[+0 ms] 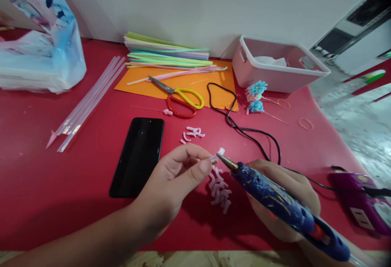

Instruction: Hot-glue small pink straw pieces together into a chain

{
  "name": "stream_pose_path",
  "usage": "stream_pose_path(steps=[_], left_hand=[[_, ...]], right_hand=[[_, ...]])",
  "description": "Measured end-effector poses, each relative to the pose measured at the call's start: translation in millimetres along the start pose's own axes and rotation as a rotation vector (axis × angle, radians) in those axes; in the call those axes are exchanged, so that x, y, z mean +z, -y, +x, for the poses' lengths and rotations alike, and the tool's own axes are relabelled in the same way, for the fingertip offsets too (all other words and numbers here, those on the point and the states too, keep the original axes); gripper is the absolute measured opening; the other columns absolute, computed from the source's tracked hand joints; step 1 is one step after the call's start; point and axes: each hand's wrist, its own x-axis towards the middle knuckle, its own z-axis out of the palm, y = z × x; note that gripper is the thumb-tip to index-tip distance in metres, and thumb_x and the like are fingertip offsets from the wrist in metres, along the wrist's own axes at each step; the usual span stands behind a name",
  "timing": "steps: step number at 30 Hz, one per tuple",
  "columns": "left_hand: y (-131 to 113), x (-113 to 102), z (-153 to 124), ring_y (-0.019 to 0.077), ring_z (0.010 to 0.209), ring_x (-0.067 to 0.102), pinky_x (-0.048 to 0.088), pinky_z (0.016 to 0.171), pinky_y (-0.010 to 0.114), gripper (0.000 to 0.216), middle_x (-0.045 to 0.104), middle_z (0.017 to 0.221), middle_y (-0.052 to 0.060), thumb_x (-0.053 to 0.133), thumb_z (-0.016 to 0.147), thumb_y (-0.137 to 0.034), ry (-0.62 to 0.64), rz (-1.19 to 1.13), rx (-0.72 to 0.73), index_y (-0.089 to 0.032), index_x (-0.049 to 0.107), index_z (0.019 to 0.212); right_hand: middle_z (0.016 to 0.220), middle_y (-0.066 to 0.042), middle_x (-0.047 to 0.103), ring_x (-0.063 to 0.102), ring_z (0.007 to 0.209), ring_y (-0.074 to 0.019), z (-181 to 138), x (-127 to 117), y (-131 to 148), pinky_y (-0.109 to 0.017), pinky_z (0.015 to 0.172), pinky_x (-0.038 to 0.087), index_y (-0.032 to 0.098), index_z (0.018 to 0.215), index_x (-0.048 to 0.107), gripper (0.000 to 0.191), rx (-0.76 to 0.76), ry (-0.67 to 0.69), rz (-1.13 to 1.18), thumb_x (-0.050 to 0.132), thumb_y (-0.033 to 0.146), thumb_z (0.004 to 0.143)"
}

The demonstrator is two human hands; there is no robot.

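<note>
My left hand [177, 177] pinches a small pale pink straw piece [217, 155] between thumb and fingers above the red table [61, 185]. My right hand [284, 198] grips a blue hot glue gun [284, 206], and its brass nozzle touches the straw piece. Just under the nozzle lies a pile of several cut pink straw pieces [220, 189]. A smaller scatter of pink straw bits [192, 133] lies a little farther back.
A black phone [138, 156] lies left of my left hand. Scissors [180, 98] rest on an orange sheet [183, 82] with coloured straws [166, 53]. Clear glue sticks [88, 102], a white bin [275, 65], blue straw flowers [256, 96], the black cord [253, 136], a purple power strip [363, 202], a plastic bag [39, 43].
</note>
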Motion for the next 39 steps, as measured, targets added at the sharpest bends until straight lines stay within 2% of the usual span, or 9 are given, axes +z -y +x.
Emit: stream_pose_path(steps=[7, 11, 16, 19, 23, 27, 33, 39], left_hand=[[2.3, -0.5, -1.0, 0.0071, 0.062, 0.045, 0.035, 0.059, 0.020, 0.014, 0.061, 0.075, -0.004, 0.080, 0.082, -0.034, 0.037, -0.046, -0.019, -0.023, 0.072, 0.080], [3.2, -2.2, -1.0, 0.0074, 0.062, 0.045, 0.035, 0.059, 0.020, 0.013, 0.059, 0.072, -0.004, 0.079, 0.084, -0.034, 0.036, -0.038, -0.013, -0.024, 0.073, 0.081], [0.9, -0.4, -1.2, 0.0075, 0.061, 0.044, 0.036, 0.060, 0.021, 0.013, 0.060, 0.071, -0.004, 0.080, 0.082, -0.034, -0.018, -0.026, -0.010, -0.023, 0.073, 0.081], [0.2, 1.3, -1.2, 0.0067, 0.062, 0.046, 0.036, 0.059, 0.020, 0.015, 0.062, 0.072, -0.004, 0.080, 0.082, -0.034, -0.036, -0.024, -0.025, -0.021, 0.072, 0.079], [0.6, 1.2, -0.3, 0.0054, 0.061, 0.047, 0.036, 0.058, 0.017, 0.018, 0.061, 0.068, -0.005, 0.081, 0.081, -0.036, -0.019, -0.036, -0.026, -0.021, 0.072, 0.079], [0.2, 0.2, 0.6, 0.0042, 0.059, 0.045, 0.036, 0.056, 0.015, 0.018, 0.059, 0.066, -0.006, 0.082, 0.080, -0.035, -0.012, -0.045, -0.001, -0.020, 0.072, 0.077], [-1.3, 1.3, 0.6, 0.0033, 0.059, 0.046, 0.037, 0.056, 0.013, 0.019, 0.060, 0.065, -0.007, 0.083, 0.079, -0.035, 0.008, -0.054, -0.011, -0.020, 0.072, 0.076], [-2.3, 2.0, 1.7, 0.0022, 0.056, 0.045, 0.037, 0.055, 0.012, 0.020, 0.060, 0.064, -0.008, 0.086, 0.076, -0.036, -0.026, -0.070, -0.013, -0.021, 0.074, 0.074]], right_hand=[[0.082, -0.002, 0.070, 0.068, 0.066, -0.0128, -0.1, 0.5, 0.5, -0.020, 0.060, 0.056, 0.021, 0.090, 0.061, 0.024, -0.011, -0.027, 0.027, 0.061, 0.001, 0.077], [0.079, 0.001, 0.068, 0.065, 0.060, -0.0109, 2.2, -0.4, 1.6, -0.019, 0.056, 0.054, 0.021, 0.089, 0.061, 0.024, 0.023, -0.037, -0.017, 0.062, 0.001, 0.076], [0.076, 0.001, 0.069, 0.066, 0.058, -0.0131, 2.2, 0.0, 2.9, -0.021, 0.055, 0.055, 0.022, 0.086, 0.060, 0.022, 0.024, -0.093, -0.028, 0.063, 0.003, 0.076], [0.082, -0.001, 0.072, 0.070, 0.064, -0.0152, -1.0, -0.1, 2.1, -0.023, 0.060, 0.058, 0.022, 0.091, 0.063, 0.020, 0.015, -0.060, -0.025, 0.063, 0.005, 0.082], [0.085, -0.004, 0.072, 0.071, 0.070, -0.0163, -3.6, -1.7, -1.8, -0.024, 0.065, 0.059, 0.020, 0.095, 0.064, 0.016, -0.005, 0.049, 0.006, 0.060, 0.007, 0.088], [0.089, -0.005, 0.070, 0.070, 0.073, -0.0160, -4.2, -1.1, -4.6, -0.025, 0.066, 0.058, 0.018, 0.099, 0.063, 0.016, -0.027, 0.057, 0.051, 0.063, 0.011, 0.085], [0.086, -0.004, 0.070, 0.069, 0.071, -0.0162, -5.8, 2.5, -4.7, -0.025, 0.063, 0.057, 0.020, 0.095, 0.062, 0.021, -0.026, 0.007, 0.053, 0.062, 0.005, 0.080], [0.086, -0.003, 0.071, 0.069, 0.067, -0.0147, -3.1, 0.1, -2.1, -0.023, 0.060, 0.055, 0.021, 0.096, 0.062, 0.025, -0.018, 0.029, 0.017, 0.063, 0.004, 0.078]])
